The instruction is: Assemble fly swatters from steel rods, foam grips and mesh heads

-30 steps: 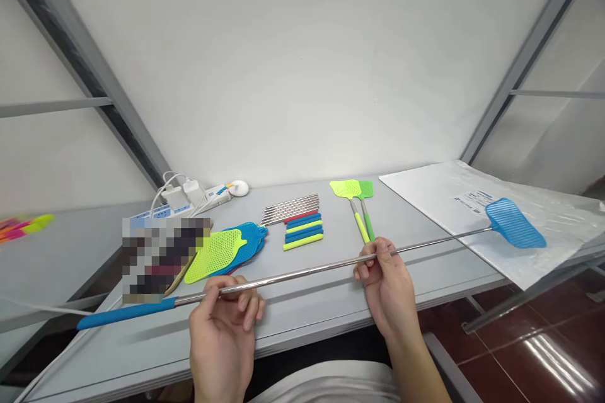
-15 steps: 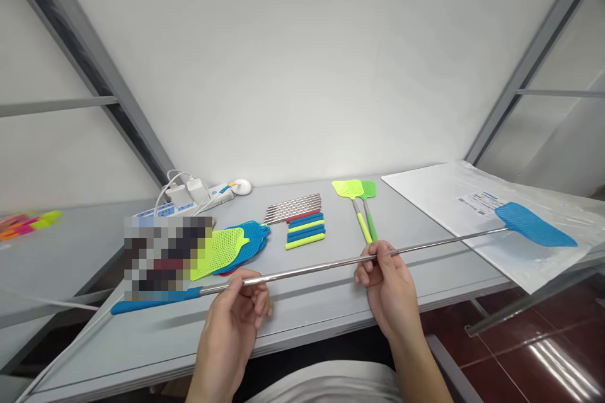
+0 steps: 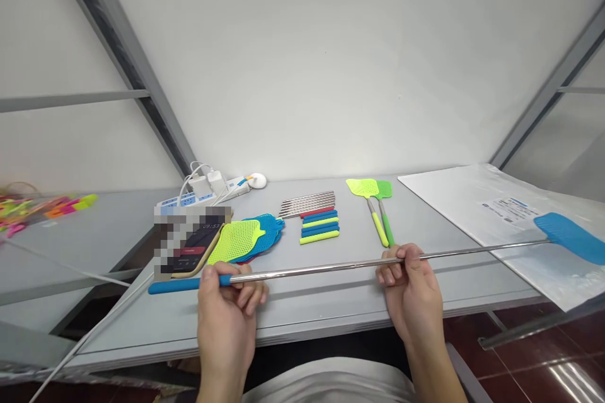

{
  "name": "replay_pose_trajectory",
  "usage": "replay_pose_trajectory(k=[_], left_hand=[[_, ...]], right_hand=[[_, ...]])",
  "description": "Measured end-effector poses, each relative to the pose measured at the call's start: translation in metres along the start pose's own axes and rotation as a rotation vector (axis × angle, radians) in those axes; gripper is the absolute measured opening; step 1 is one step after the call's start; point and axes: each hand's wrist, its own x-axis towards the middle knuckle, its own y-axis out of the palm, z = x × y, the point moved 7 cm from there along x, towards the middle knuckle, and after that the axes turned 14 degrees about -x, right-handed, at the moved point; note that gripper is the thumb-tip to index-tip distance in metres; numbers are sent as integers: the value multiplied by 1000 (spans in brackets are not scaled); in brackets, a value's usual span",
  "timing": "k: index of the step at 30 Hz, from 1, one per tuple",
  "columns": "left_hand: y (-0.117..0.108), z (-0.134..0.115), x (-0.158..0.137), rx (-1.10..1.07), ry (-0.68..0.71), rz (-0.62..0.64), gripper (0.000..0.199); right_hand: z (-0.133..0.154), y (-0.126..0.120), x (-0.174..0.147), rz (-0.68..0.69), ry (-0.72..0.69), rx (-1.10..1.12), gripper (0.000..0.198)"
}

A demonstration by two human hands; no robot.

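A fly swatter with a long extended metal rod, a blue handle and a blue paddle lies across both my hands above the desk. My left hand is closed round the front end of the blue handle, where the rod begins. Thumb and fingers of my right hand pinch the rod farther along, on the paddle side. Beyond the rod lie flat swatter heads, yellow-green on top of blue. Several coloured handle sleeves and a row of metal rods are beside them.
Two whole swatters, yellow-green and green, lie right of centre. A white plastic bag with a label covers the desk's right end. On the left are a phone, a power strip with plugs, and a white cable.
My left hand has shifted along the rod to the blue handle's end. My right hand still pinches the rod. The view has turned slightly left, showing more of the left side.
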Motion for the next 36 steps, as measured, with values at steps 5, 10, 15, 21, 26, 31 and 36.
replay_pose_trajectory(k=[5,10,15,21,26,31,36], left_hand=[[20,42,-26,66,-216,115,50],[10,43,-26,66,-230,73,47],[1,12,-13,62,-73,19,47],[1,-12,-3,32,31,26,46],[8,0,-9,-66,-10,20,49],[23,18,-26,-135,-69,19,49],[34,48,-45,-150,-162,95,50]], right_hand=[[-17,38,-24,263,42,-25,25],[-28,39,-32,350,79,-69,19],[-20,15,-21,235,82,-120,13],[-8,-6,-12,82,3,-263,13],[-1,-2,-11,172,-100,-310,7],[10,6,-7,201,-215,-362,4],[7,32,-23,293,-211,-361,8]])
